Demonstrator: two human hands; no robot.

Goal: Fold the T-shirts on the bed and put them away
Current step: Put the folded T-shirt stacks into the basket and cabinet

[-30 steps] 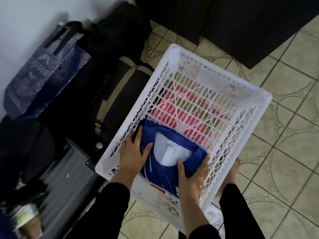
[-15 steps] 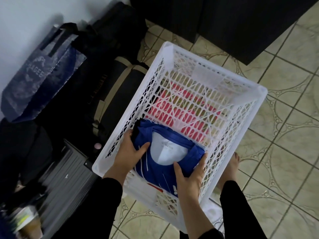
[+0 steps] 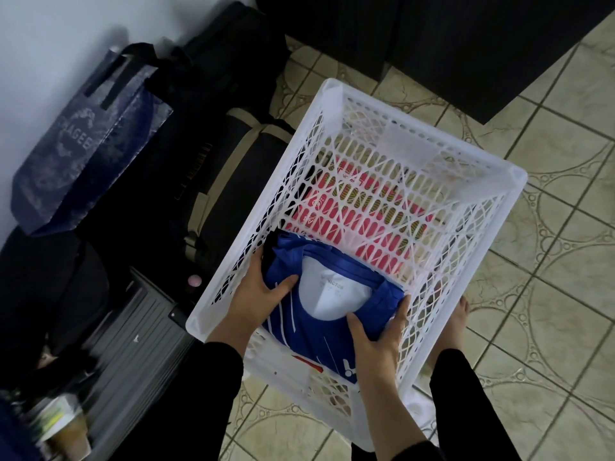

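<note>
The folded blue shirt (image 3: 327, 306) sits low in the near end of the white basket (image 3: 519, 181), held from both sides. The left hand (image 3: 258, 291) grasps its left edge, thumb on top and fingers tucked under the fold; the right hand (image 3: 376, 334) grasps the near right corner the same way, fingers curled over the edge beside the basket wall.

The step in hand looks like setting the shirt down. To do it well, lower it flat and level, keep both edges pinched until the cloth rests on the bottom, then slide the fingers out sideways so the folds do not open. Keeping it square against the near wall would leave the far half free for more.

The shirt's collar opening, with its white inner label, faces up and toward the far end; its long axis seems to run along the basket's length, hem nearest the person. Something pink (image 3: 359, 214) shows through the mesh floor beyond. Dark bags (image 3: 213, 168) lie on the tiled floor (image 3: 549, 294) to the left.
</note>
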